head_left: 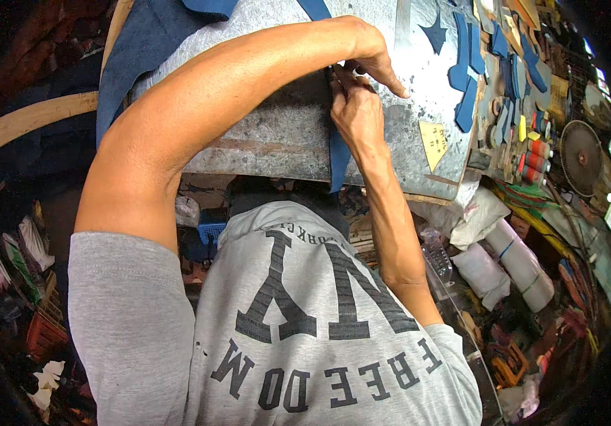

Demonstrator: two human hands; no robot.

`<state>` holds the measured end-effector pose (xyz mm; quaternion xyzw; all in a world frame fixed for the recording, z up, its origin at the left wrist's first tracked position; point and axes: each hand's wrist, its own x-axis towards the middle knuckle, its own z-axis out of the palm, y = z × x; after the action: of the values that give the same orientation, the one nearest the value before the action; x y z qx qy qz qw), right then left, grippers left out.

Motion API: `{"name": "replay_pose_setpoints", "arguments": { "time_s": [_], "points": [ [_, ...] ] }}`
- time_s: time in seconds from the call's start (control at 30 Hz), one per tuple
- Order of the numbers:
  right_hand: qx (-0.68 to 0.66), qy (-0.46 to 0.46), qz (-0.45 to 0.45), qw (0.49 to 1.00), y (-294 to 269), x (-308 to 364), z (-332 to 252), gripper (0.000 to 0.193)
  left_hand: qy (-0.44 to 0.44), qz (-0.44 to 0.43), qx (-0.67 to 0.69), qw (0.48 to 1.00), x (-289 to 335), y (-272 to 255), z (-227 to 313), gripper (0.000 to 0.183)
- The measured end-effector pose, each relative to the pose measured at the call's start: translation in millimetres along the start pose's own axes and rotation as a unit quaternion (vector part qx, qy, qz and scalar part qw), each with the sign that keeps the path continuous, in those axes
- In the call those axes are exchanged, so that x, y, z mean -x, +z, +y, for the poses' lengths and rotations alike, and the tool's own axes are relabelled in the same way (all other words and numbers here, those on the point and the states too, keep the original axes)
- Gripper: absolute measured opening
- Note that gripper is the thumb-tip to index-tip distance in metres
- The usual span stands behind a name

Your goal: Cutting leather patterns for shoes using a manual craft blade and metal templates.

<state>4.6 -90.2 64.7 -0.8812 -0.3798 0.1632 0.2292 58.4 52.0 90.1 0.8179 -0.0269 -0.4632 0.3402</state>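
Note:
My left arm arches across the metal-topped table, and my left hand [371, 53] bends down at the wrist. One of its fingers stretches out over the metal; the others curl in toward my right fingertips, closed on something I cannot make out. Just below it my right hand [359, 112] is closed, its fingertips together at a small dark spot. What it grips is hidden. A narrow dark blue strip of sheet material [339, 160] runs beneath the hands and hangs past the table's near edge. Its upper end [314, 8] shows beyond my left forearm.
Cut blue pieces [459, 67] and a yellow marked template [433, 144] lie on the right of the metal tabletop [263, 153]. A large blue sheet [142, 53] drapes over its left side. Thread spools [538, 162], a round fan [581, 157] and plastic-wrapped rolls [522, 266] stand farther right.

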Motion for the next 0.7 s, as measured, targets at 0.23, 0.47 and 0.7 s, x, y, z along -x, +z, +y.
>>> {"name": "replay_pose_setpoints", "arguments": {
  "time_s": [0.23, 0.47, 0.7],
  "points": [
    [-0.006, -0.010, 0.011, 1.000, 0, 9, 2, 0.029, 0.001, 0.049, 0.024, 0.998, -7, 8, -1, 0.104],
    [0.002, 0.016, -0.007, 1.000, -12, 35, -5, 0.030, 0.045, 0.114, -0.111, 0.986, 0, 23, -12, 0.065],
    [-0.033, -0.012, 0.023, 0.999, -15, 65, -1, 0.028, 0.068, 0.344, -0.258, 0.900, 26, 107, -38, 0.032]
  ]
}}
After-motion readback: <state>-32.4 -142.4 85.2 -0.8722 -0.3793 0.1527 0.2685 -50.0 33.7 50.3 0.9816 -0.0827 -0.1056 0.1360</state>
